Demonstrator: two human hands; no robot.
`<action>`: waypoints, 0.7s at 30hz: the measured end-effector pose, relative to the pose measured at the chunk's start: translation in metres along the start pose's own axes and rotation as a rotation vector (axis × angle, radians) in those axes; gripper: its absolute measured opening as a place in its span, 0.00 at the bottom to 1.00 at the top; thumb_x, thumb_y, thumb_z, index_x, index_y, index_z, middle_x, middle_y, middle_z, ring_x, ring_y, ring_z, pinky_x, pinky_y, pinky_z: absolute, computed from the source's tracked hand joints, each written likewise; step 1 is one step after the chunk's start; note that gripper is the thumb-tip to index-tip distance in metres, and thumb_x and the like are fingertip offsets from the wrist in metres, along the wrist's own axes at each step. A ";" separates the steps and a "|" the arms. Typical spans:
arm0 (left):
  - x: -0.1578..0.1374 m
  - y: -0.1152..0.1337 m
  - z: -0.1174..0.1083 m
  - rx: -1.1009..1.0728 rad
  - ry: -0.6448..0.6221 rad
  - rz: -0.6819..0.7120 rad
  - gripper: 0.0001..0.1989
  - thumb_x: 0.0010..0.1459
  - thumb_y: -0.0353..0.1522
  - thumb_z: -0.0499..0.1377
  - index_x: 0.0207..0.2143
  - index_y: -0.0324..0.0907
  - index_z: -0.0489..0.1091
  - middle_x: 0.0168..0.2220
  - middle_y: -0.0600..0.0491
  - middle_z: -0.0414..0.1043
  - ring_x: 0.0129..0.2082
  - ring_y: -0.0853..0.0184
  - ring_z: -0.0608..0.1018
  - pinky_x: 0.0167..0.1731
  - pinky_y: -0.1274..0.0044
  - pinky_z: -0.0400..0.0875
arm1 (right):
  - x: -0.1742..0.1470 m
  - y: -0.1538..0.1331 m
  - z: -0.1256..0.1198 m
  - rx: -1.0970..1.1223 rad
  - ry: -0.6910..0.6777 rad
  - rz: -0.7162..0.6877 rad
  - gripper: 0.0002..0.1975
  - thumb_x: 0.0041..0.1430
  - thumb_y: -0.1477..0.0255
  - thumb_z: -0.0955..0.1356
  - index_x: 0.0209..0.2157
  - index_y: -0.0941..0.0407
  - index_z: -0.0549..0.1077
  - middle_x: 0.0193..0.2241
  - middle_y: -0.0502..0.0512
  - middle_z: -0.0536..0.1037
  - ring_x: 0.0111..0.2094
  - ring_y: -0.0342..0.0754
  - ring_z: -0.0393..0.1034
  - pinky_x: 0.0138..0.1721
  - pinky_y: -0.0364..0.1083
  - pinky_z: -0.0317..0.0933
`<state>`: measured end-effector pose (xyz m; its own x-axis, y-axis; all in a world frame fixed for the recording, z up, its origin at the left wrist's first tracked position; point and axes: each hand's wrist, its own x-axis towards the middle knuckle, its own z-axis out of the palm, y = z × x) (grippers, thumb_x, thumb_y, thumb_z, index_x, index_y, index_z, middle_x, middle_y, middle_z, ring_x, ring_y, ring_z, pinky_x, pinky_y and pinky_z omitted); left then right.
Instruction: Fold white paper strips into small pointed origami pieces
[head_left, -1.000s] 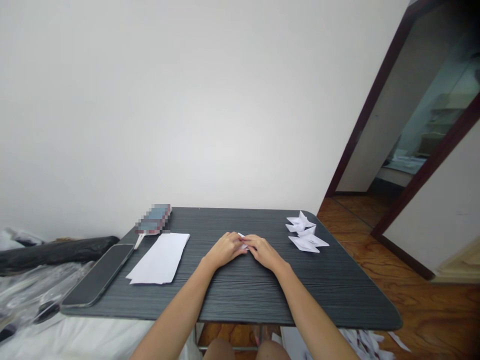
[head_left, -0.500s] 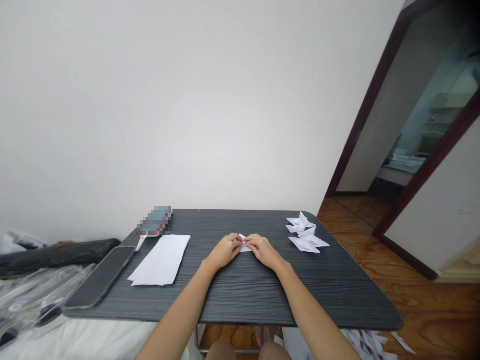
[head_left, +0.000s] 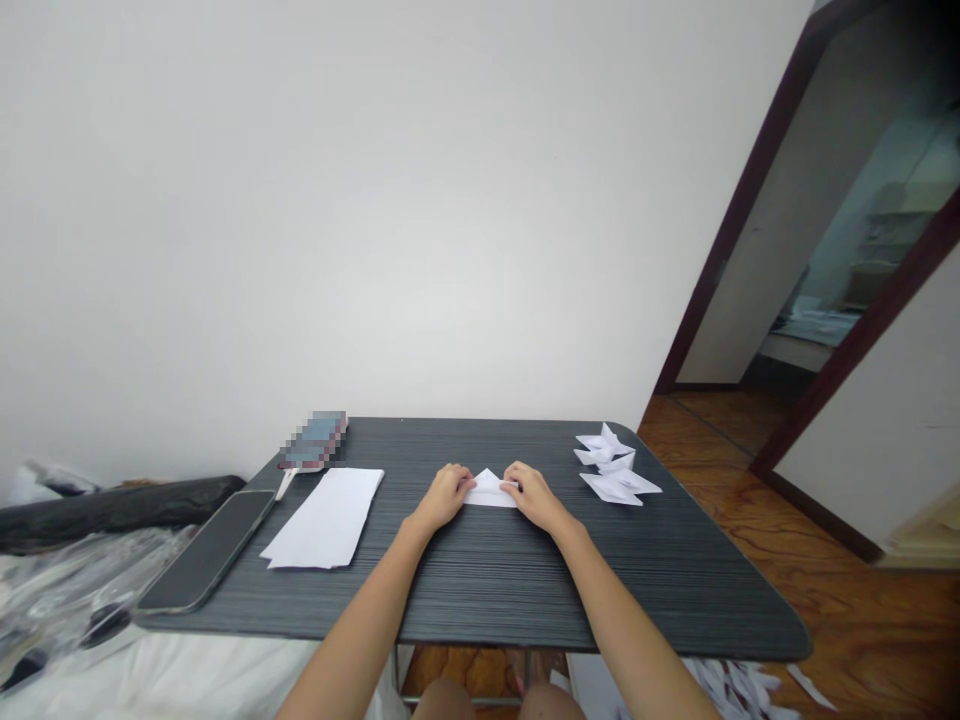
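Observation:
A small folded sheet of white paper (head_left: 489, 492) lies in the middle of the dark table, with a pointed peak at its far side and a straight near edge. My left hand (head_left: 450, 492) pinches its left end between thumb and fingers. At the right end, my right hand (head_left: 529, 494) holds the paper the same way, fingers curled. Parts of both ends are hidden under the fingers. To the right sit several folded white paper shapes (head_left: 613, 480) with sharp points, close together.
A stack of white paper sheets (head_left: 326, 520) lies on the left of the table (head_left: 487, 590). Beyond it is a blurred-out object (head_left: 315, 440). A black phone (head_left: 208, 552) rests at the left edge. Paper strips (head_left: 739, 690) are on the floor, lower right.
My hands have moved apart, left hand leftward and right hand rightward. More of the folded paper shows between them, including its peak and near edge. The view has shifted slightly.

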<state>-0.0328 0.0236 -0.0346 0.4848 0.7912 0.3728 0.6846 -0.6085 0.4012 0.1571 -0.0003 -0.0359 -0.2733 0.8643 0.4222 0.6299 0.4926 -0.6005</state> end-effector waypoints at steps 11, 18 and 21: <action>-0.002 0.017 0.000 0.303 -0.064 -0.098 0.09 0.56 0.29 0.41 0.34 0.39 0.60 0.34 0.48 0.64 0.37 0.63 0.64 0.36 0.69 0.53 | 0.003 -0.006 0.005 -0.126 -0.023 0.044 0.05 0.50 0.78 0.59 0.25 0.57 0.63 0.28 0.52 0.63 0.32 0.44 0.60 0.36 0.43 0.54; -0.004 0.024 -0.001 0.374 0.002 -0.211 0.09 0.55 0.29 0.43 0.37 0.40 0.59 0.36 0.46 0.60 0.38 0.60 0.61 0.34 0.67 0.54 | -0.002 -0.018 0.010 -0.260 0.068 0.082 0.12 0.47 0.82 0.59 0.34 0.54 0.62 0.33 0.53 0.61 0.36 0.47 0.56 0.37 0.45 0.53; -0.003 0.029 -0.004 0.335 0.016 -0.110 0.11 0.54 0.25 0.43 0.37 0.42 0.60 0.38 0.47 0.58 0.39 0.61 0.61 0.35 0.69 0.55 | -0.002 -0.027 0.013 -0.361 0.035 0.048 0.17 0.46 0.87 0.57 0.34 0.53 0.64 0.33 0.54 0.62 0.36 0.47 0.56 0.35 0.45 0.52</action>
<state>-0.0172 0.0032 -0.0208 0.3908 0.8484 0.3570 0.8743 -0.4634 0.1441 0.1305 -0.0139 -0.0292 -0.2160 0.8784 0.4262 0.8592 0.3784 -0.3444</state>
